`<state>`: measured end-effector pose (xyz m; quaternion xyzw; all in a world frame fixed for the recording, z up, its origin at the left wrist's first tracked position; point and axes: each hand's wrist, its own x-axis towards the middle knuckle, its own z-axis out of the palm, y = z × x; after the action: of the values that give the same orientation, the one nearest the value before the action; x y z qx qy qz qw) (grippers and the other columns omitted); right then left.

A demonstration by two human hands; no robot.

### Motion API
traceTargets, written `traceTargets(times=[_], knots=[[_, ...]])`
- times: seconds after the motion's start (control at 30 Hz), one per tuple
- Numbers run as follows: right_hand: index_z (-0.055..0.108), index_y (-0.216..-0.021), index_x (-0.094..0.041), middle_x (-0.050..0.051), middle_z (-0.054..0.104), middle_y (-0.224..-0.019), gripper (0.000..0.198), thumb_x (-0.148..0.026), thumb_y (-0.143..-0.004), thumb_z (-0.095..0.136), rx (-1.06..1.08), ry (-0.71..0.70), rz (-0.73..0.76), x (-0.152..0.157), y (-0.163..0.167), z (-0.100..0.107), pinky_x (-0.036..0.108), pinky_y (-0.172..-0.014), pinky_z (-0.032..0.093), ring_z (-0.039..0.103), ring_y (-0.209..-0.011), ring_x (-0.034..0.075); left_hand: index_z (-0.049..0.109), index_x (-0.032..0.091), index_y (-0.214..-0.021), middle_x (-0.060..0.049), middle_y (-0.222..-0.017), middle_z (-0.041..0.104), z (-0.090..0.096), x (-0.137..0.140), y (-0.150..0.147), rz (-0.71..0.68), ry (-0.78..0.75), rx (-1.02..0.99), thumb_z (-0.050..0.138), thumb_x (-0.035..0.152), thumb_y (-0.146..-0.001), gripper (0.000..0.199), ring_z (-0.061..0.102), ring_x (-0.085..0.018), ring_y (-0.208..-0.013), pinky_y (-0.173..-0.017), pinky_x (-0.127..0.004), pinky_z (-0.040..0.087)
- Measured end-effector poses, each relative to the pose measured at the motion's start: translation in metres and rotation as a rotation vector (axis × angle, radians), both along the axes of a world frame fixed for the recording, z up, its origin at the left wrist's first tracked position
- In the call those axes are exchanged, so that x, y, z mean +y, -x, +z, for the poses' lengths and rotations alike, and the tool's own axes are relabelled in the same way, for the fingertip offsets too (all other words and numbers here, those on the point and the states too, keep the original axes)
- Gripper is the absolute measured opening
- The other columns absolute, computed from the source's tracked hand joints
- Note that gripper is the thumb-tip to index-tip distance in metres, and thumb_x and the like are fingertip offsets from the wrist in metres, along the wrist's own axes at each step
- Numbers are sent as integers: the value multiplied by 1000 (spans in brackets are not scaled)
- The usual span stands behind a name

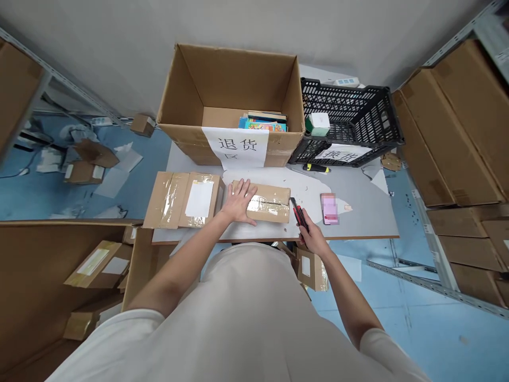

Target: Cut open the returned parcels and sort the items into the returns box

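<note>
A taped cardboard box lies flat on the table in front of me, with a dark slit along the tape on its top. My left hand rests on its left end with the fingers spread. In my right hand is a red and black utility knife, its tip just off the box's right end. Left of my left hand stand brown taped boxes, the nearer one with a white label.
Behind stands a big open carton holding books. To its right a black crate holds a green and white box. A yellow and black cutter and a phone lie on the table. Shelves with cartons flank the right.
</note>
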<state>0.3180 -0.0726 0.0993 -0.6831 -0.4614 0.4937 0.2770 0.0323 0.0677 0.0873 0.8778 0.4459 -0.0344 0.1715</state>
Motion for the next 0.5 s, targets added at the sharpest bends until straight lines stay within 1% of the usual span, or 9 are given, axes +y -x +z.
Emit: traceTargets(times=[0.1,0.2,0.27,0.33,0.4,0.5], knots=[[26,-149,-26,6,65,-101,68,-28,-84,49,-221,12,62,3,13,9,34,-70,51,61,-72,18,18,18,-150,-19,-157,4,0,-4,-1,36,16,15,72,75,-44,132,-2,-45,-142,-109,-62,6],[20,-151,-20,14,63,-112,66,-22,-88,41,-518,68,180,9,30,21,37,-80,47,62,-90,24,19,19,-150,-18,-157,5,1,-9,-4,85,35,15,72,75,-44,131,-2,-46,-142,-107,-60,17],[16,-151,-15,18,62,-111,67,-18,-88,38,-689,133,238,17,43,30,39,-81,45,62,-93,28,19,19,-150,-18,-157,6,1,-13,-6,113,36,-2,71,75,-46,128,0,-46,-141,-105,-60,21],[16,-151,-11,21,64,-104,69,-14,-86,39,-814,199,287,28,53,38,40,-79,44,63,-91,30,20,20,-149,-18,-157,8,0,-16,-8,139,32,-27,70,74,-49,125,2,-46,-141,-104,-61,24],[18,-150,-10,21,65,-96,72,-10,-83,43,-893,240,334,40,57,45,41,-78,44,64,-89,32,21,19,-149,-18,-157,9,0,-19,-9,168,37,-48,71,73,-49,124,3,-46,-141,-103,-61,25],[26,-148,-12,21,66,-91,72,-9,-79,48,-940,266,415,54,53,54,41,-76,44,64,-89,34,20,19,-149,-18,-157,11,-1,-23,-10,205,55,-65,73,69,-50,124,3,-46,-141,-103,-60,26]])
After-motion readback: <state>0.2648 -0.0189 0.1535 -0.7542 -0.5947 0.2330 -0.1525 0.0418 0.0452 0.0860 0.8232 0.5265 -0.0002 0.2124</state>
